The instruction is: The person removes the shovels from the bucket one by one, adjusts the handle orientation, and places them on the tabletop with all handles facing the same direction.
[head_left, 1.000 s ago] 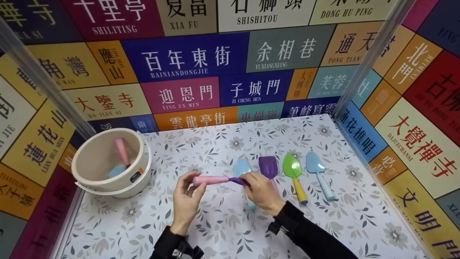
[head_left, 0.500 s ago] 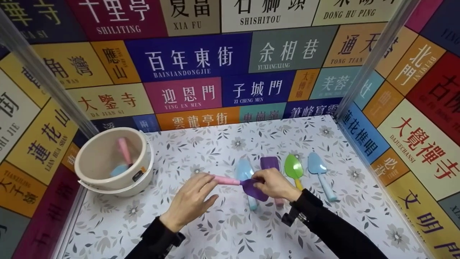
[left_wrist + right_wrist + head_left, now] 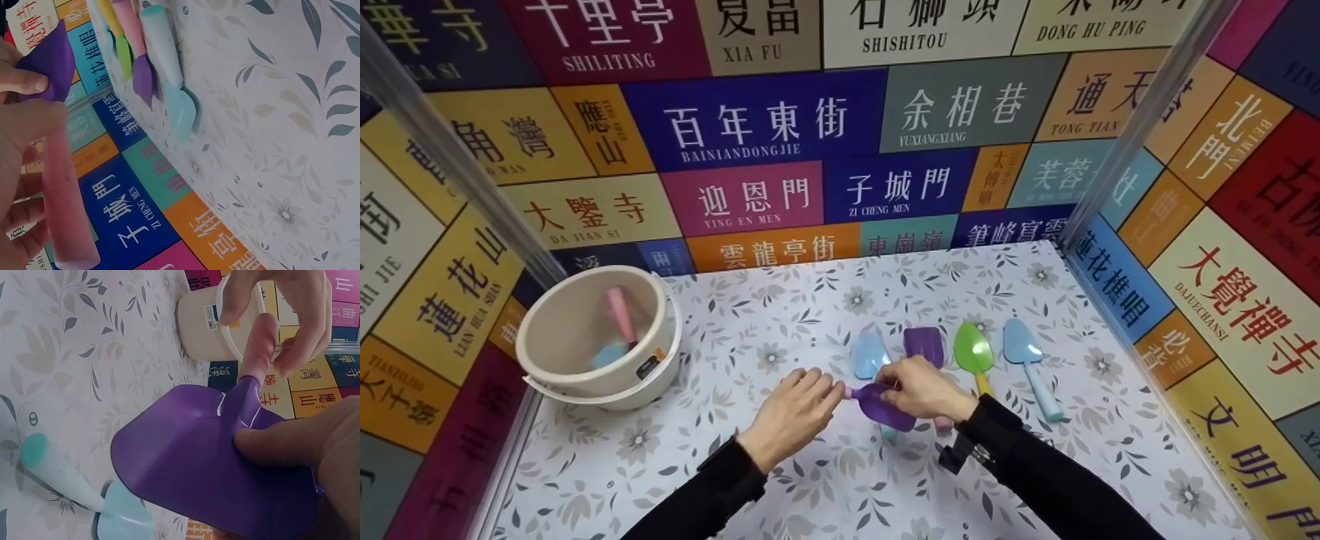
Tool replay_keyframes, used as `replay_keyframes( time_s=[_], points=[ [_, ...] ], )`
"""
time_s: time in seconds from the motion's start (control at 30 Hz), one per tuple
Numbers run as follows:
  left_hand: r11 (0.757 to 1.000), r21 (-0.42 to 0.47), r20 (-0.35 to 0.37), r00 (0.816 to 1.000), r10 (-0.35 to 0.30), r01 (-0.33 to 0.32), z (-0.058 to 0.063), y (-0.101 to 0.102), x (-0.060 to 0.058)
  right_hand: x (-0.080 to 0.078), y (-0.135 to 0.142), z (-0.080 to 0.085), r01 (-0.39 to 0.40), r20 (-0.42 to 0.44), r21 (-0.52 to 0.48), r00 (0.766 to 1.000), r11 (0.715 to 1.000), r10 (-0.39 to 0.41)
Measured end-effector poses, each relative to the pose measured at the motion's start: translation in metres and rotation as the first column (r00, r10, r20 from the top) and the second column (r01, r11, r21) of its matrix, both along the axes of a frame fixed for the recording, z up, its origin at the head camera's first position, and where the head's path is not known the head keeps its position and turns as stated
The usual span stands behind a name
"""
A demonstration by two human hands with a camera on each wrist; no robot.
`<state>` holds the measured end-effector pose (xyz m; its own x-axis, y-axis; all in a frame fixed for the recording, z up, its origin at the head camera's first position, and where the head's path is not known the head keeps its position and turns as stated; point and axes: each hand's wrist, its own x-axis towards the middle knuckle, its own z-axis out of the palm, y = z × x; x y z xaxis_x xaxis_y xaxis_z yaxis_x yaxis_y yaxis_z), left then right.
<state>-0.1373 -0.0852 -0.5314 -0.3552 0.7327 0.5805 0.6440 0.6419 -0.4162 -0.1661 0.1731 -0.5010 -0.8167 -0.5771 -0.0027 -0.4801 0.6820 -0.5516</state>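
Observation:
Between my hands, above the table, is a purple toy shovel (image 3: 887,411) with a pink handle. My right hand (image 3: 924,388) pinches its purple blade, the thumb flat on the face in the right wrist view. My left hand (image 3: 795,412) holds the pink handle (image 3: 68,202), its thumb near the neck in the left wrist view. From the head, most of that handle is hidden behind the left fingers. Just behind the right hand lie a light blue shovel (image 3: 871,357) and another purple shovel (image 3: 924,345) with a pink handle, both partly covered.
To the right lie a green shovel (image 3: 973,348) with a yellow handle and a light blue shovel (image 3: 1023,343). A beige bucket (image 3: 540,360) stands at the back left, holding a pink-handled shovel (image 3: 621,313). Printed panels (image 3: 757,120) enclose the flowered tabletop (image 3: 780,307).
The left hand first lets its fingers straighten along the handle, then moves right and closes round it near the blade. The purple blade has turned its face into view under the right hand.

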Motion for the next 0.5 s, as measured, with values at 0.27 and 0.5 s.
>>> replay_keyframes(
  time_s=[0.27,0.5],
  points=[
    [0.998,-0.063,-0.027,0.999,0.026,-0.028,-0.0095,0.0033,-0.0052,0.0014,-0.0031,-0.0006,-0.014,0.01,0.022,1.0,1.0,0.014],
    [0.996,-0.085,-0.015,0.999,0.028,-0.029,-0.0088,0.0079,-0.0043,0.0018,-0.0039,-0.0023,-0.03,-0.017,0.036,0.999,0.999,0.03]
  ],
)
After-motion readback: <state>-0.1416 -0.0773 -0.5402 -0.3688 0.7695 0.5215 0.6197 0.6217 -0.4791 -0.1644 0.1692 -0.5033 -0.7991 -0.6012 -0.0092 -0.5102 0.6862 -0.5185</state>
